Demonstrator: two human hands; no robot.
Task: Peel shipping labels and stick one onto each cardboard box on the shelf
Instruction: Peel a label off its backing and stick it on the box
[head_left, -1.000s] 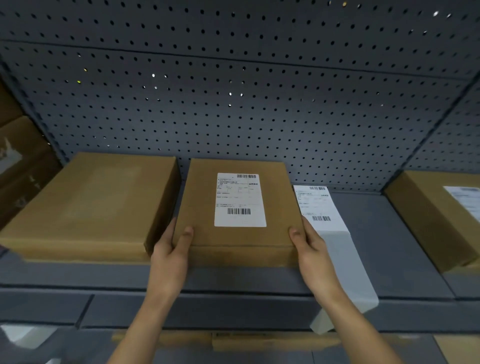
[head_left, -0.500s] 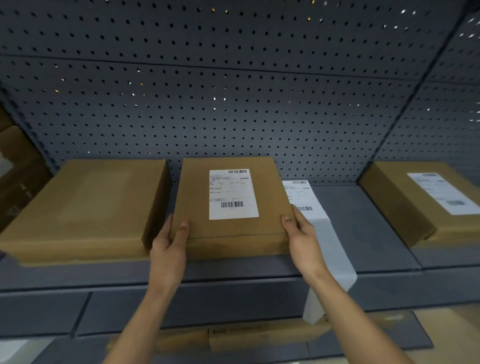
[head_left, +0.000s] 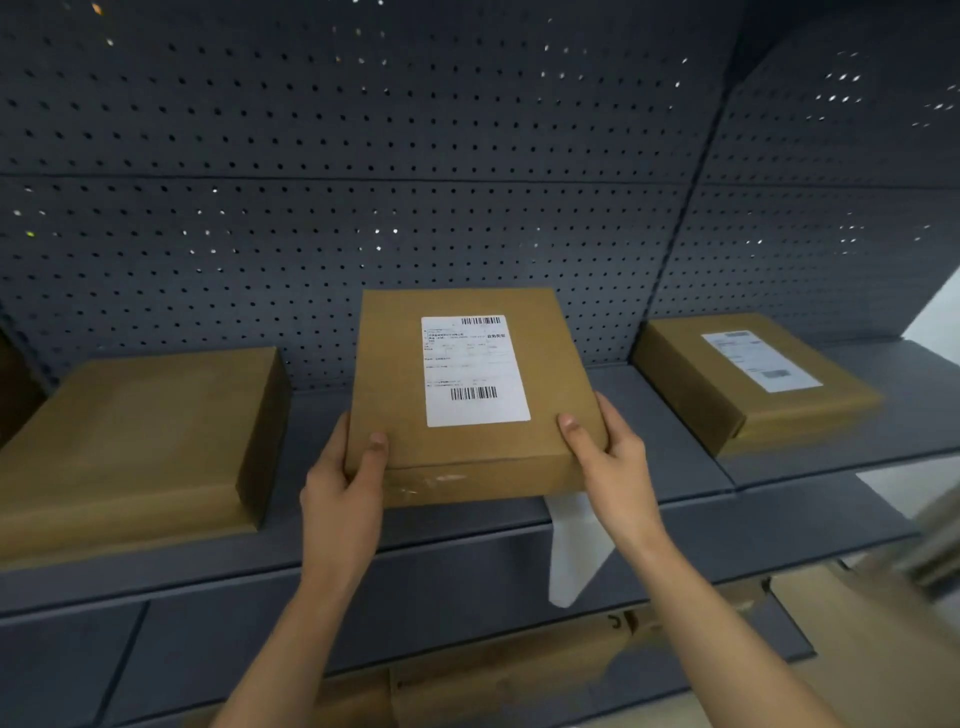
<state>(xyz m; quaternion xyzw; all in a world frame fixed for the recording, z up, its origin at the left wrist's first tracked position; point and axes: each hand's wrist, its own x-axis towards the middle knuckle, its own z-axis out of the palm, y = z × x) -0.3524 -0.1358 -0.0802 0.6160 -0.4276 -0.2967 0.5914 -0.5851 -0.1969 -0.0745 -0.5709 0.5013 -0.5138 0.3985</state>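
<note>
both hands, left hand and right hand, are clamping the labelled cardboard box, fingers wrapping its near corners, thumbs pressing on top. they are now carrying it rightward along the shelf, covering the label strip that a second ago lay exposed beyond the right fingers. the unlabelled box, left of the fingers, is likely waiting next.

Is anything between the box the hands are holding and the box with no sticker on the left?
Nothing visible: only bare shelf lies between the held box and the unlabelled box.
</note>
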